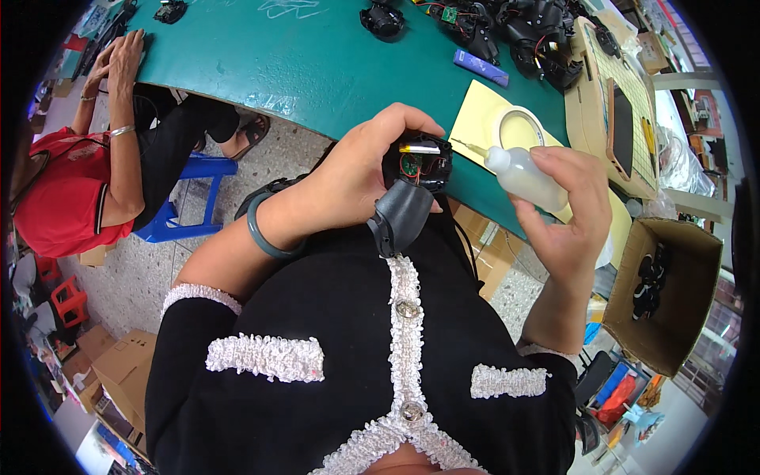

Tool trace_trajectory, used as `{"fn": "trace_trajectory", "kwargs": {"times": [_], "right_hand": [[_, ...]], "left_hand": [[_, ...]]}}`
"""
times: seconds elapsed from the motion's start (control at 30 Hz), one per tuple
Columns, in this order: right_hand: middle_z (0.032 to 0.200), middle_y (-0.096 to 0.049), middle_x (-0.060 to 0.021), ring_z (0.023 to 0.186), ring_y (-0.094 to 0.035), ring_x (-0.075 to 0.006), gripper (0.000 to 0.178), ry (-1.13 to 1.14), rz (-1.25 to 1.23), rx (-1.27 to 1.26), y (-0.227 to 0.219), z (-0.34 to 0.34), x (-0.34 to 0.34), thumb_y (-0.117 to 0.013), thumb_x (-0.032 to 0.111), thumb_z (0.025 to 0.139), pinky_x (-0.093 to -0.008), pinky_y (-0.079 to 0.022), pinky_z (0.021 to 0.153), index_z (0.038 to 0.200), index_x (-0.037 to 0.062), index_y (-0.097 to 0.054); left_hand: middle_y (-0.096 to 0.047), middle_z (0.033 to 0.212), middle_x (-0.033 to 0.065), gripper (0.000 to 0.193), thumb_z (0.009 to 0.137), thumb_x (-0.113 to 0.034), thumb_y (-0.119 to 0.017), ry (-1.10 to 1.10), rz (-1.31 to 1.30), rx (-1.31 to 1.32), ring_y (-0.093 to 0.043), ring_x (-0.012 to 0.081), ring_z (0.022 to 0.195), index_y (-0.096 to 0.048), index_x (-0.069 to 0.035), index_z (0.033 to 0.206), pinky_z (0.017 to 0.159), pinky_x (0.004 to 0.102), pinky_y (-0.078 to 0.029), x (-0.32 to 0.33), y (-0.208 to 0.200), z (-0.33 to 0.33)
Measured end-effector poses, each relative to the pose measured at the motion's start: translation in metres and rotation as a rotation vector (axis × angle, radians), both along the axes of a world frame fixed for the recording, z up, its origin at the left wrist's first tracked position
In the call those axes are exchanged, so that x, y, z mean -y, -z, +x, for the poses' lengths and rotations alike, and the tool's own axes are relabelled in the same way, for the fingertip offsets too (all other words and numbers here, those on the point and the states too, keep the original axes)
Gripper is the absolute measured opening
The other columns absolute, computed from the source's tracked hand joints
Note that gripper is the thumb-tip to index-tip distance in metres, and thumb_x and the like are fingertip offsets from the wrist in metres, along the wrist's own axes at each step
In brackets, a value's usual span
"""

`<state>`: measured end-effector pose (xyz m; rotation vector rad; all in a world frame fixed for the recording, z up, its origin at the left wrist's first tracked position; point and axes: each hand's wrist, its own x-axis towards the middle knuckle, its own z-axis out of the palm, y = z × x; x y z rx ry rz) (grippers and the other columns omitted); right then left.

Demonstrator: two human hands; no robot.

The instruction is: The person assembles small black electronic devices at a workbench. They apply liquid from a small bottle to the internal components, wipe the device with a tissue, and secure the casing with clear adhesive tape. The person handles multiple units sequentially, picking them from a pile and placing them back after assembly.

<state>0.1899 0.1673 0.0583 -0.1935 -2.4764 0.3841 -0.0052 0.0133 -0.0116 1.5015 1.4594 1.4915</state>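
My left hand [360, 170] grips an opened black plastic housing [434, 168] in front of my chest, at the table's near edge. Inside it show a small green circuit board [410, 165], a silvery strip with a yellow end and some thin wires. A black curved shell piece [402, 214] hangs from the housing on its near side. To the right, my right hand [571, 202] squeezes a translucent white squeeze bottle [529, 176] with a thin needle tip. That tip points left toward the housing, a little apart from it.
Yellow paper [473, 119] and a roll of tape [518, 119] lie on the green table [317, 55], near a blue-purple box [481, 68]. Black housings with wires [546, 39] pile up behind. A cardboard box [673, 285] stands right; a co-worker in red [71, 190] sits left.
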Motion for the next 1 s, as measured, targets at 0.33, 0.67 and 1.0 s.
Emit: {"fn": "trace_trajectory", "kwargs": {"times": [0.33,0.67,1.0], "right_hand": [[0.095,-0.065,-0.003,0.087,-0.058,-0.0237,0.042,-0.004,0.204,0.111,-0.02,-0.008,0.007,-0.074,-0.001,0.056,-0.0353,-0.039,0.079,0.096,0.012,-0.068],[0.094,-0.064,-0.0016,0.088,-0.058,-0.0233,0.043,0.002,0.258,0.131,-0.021,-0.012,0.012,-0.073,-0.001,0.056,-0.0354,-0.038,0.08,0.097,0.0123,-0.068],[0.094,-0.064,-0.0018,0.088,-0.058,-0.0229,0.042,0.018,0.291,0.177,-0.026,-0.009,0.015,-0.072,0.0,0.057,-0.0356,-0.038,0.08,0.096,0.0129,-0.068]], "left_hand": [[-0.057,0.103,0.0096,0.071,0.061,-0.014,-0.088,-0.011,-0.003,-0.051,-0.06,0.0191,0.093,-0.048,-0.003,0.118,0.08,0.0294,-0.049,0.001,-0.003,0.004],[-0.057,0.103,0.0101,0.07,0.061,-0.015,-0.088,-0.019,-0.008,-0.076,-0.06,0.0197,0.093,-0.048,-0.003,0.118,0.079,0.0297,-0.049,0.003,-0.005,0.005],[-0.057,0.104,0.01,0.07,0.062,-0.014,-0.087,-0.012,-0.007,-0.075,-0.06,0.019,0.094,-0.047,-0.003,0.119,0.08,0.0294,-0.049,0.002,-0.004,0.007]]}}
